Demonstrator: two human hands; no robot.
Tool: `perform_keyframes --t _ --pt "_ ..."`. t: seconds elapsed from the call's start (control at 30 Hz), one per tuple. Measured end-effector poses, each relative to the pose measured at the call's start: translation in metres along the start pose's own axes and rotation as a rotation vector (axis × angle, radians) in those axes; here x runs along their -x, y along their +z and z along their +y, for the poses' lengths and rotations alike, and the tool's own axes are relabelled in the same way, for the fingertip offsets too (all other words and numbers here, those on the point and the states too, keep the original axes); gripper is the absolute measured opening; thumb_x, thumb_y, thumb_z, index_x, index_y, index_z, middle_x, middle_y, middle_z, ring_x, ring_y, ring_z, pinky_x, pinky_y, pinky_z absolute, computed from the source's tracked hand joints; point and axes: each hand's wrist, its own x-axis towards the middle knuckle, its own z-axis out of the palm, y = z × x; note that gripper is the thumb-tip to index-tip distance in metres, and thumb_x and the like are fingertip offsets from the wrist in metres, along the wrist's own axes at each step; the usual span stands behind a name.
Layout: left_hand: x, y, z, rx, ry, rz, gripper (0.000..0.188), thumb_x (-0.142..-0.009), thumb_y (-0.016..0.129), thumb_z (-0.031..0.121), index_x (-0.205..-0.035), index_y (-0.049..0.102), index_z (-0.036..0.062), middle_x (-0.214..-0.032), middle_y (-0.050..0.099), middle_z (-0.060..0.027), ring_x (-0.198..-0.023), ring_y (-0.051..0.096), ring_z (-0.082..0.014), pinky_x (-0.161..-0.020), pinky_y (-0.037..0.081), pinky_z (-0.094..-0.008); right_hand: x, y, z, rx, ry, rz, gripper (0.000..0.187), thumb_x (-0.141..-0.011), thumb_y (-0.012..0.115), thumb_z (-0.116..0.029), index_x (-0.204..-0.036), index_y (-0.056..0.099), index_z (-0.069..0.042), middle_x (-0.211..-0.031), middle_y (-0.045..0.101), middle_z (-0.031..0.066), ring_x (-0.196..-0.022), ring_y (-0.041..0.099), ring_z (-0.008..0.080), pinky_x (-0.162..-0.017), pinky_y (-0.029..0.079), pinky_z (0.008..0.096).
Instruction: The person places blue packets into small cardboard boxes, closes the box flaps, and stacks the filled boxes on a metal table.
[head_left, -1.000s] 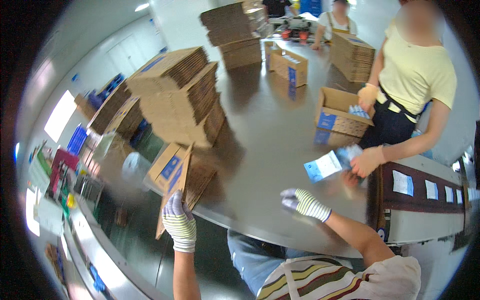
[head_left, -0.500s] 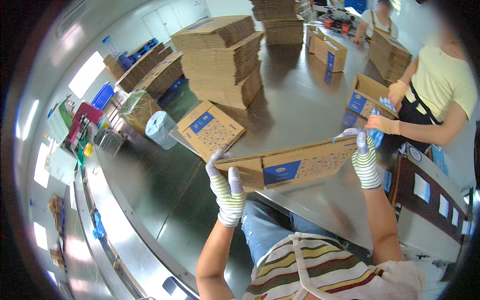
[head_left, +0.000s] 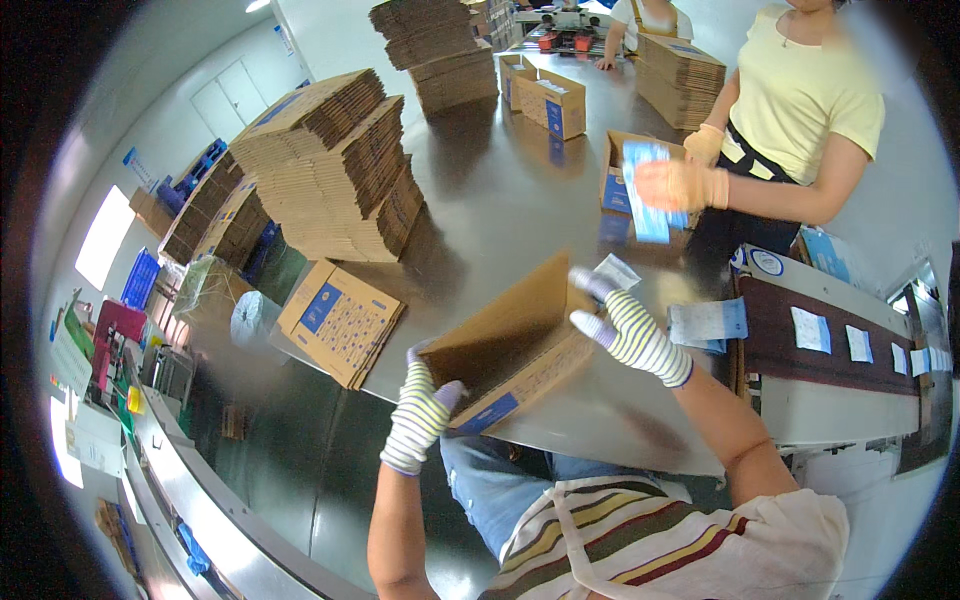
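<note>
A brown cardboard box (head_left: 520, 345) with a blue panel stands opened into a hollow shape in front of me, at the near edge of the steel table. My left hand (head_left: 418, 418), in a striped glove, grips its left end, thumb on the near side. At the right end, my right hand (head_left: 632, 335) has its gloved fingertips and thumb on the carton's edge. Part of that contact is hidden. To the left lie flat folded cartons (head_left: 340, 322) with a blue panel. A small pale packet (head_left: 617, 270) rests just beyond my right fingers.
Tall stacks of flat cartons (head_left: 330, 165) occupy the table's left and far side. A co-worker's orange-gloved hand (head_left: 683, 187) holds blue-white packets over another open box (head_left: 615, 190). On the right, a dark conveyor belt (head_left: 780, 335) carries packets, several overlapping at its end.
The flattened box has been spread open, showing its inside. My view has turned to the right. The co-worker has raised packets from beside their box.
</note>
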Motion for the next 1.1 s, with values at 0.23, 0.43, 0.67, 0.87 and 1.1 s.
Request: perform_keyframes --t 0.23,0.43,0.67,0.87,1.1 --pt "-0.027 -0.011 0.034 -0.792 0.09 0.08 0.059 -0.075 0.069 0.024 -0.12 0.042 -0.0027 -0.104 0.056 -0.0256 -0.091 0.059 -0.0419 -0.077 0.049 -0.0457 -0.017 0.001 0.013 0.102 -0.122 -0.451 0.053 -0.085 0.055 -0.05 -0.071 0.067 -0.001 -0.071 0.064 0.0161 -0.071 0.061 0.0309 -0.07 0.049 0.0418" --pt "0.01 0.016 0.083 -0.891 0.385 0.331 0.027 -0.082 0.065 0.024 -0.093 0.055 0.0019 -0.082 0.06 -0.0187 -0.069 0.059 -0.0356 -0.06 0.049 -0.0424 -0.025 0.003 0.004 0.23 -0.205 -0.444 0.047 -0.083 0.057 -0.05 -0.074 0.068 -0.005 -0.071 0.063 0.0159 -0.07 0.061 0.0326 -0.069 0.048 0.0428" --pt "-0.021 0.029 0.075 -1.02 0.287 -0.041 0.052 -0.09 0.043 0.05 -0.071 0.062 0.006 -0.061 0.061 -0.0169 -0.065 0.063 -0.032 -0.059 0.051 -0.0414 -0.026 -0.002 -0.017 0.13 -0.144 -0.421 0.033 -0.084 0.062 -0.032 -0.082 0.068 0.0 -0.074 0.065 0.0156 -0.069 0.063 0.0306 -0.066 0.049 0.0388" --pt "-0.046 0.019 0.072 -0.939 0.223 -0.256 0.064 -0.094 0.031 0.052 -0.072 0.069 0.0047 -0.07 0.064 -0.0195 -0.071 0.063 -0.0356 -0.071 0.049 -0.0429 -0.035 0.006 -0.014 0.06 -0.032 -0.434 0.038 -0.089 0.057 -0.033 -0.078 0.065 0.002 -0.071 0.064 0.016 -0.071 0.063 0.0293 -0.068 0.049 0.0381" --pt "-0.076 0.038 0.049 -0.917 0.239 -0.111 0.045 -0.092 0.042 0.042 -0.092 0.064 0.0028 -0.08 0.065 -0.0188 -0.078 0.063 -0.0356 -0.073 0.048 -0.0448 -0.056 0.032 0.008 0.451 -0.14 -0.332 0.034 -0.083 0.058 -0.039 -0.094 0.066 -0.008 -0.094 0.062 0.0117 -0.089 0.057 0.0284 -0.078 0.044 0.0424"
